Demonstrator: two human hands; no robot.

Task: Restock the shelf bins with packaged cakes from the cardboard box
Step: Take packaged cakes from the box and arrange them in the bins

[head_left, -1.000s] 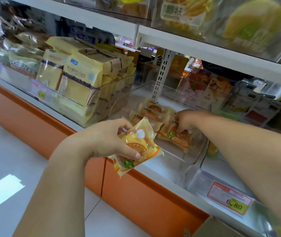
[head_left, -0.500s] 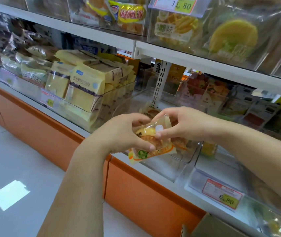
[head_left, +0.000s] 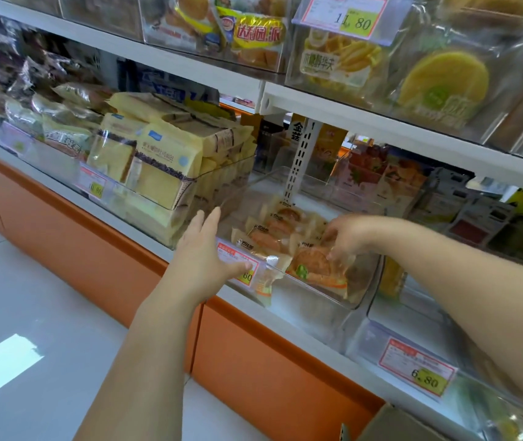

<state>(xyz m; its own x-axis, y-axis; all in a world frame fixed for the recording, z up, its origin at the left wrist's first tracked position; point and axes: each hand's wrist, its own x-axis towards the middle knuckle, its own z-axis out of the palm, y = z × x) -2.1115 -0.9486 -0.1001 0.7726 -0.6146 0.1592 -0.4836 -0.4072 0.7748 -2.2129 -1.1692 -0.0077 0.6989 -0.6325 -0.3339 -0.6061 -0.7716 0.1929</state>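
Your left hand (head_left: pixel 204 253) is flat and open, fingers (head_left: pixel 209 222) straight and close together pointing up and away from you, thumb splayed off to the right, bare forearm running up from the bottom of the view. Your right hand (head_left: pixel 346 237) sits at the end of a bare arm stretched in from the right, wrist dipped, back of the hand up, fingertips (head_left: pixel 333 254) curled down and pinching a packaged cake (head_left: pixel 314 270). The two hands are apart, the left one nearer you.
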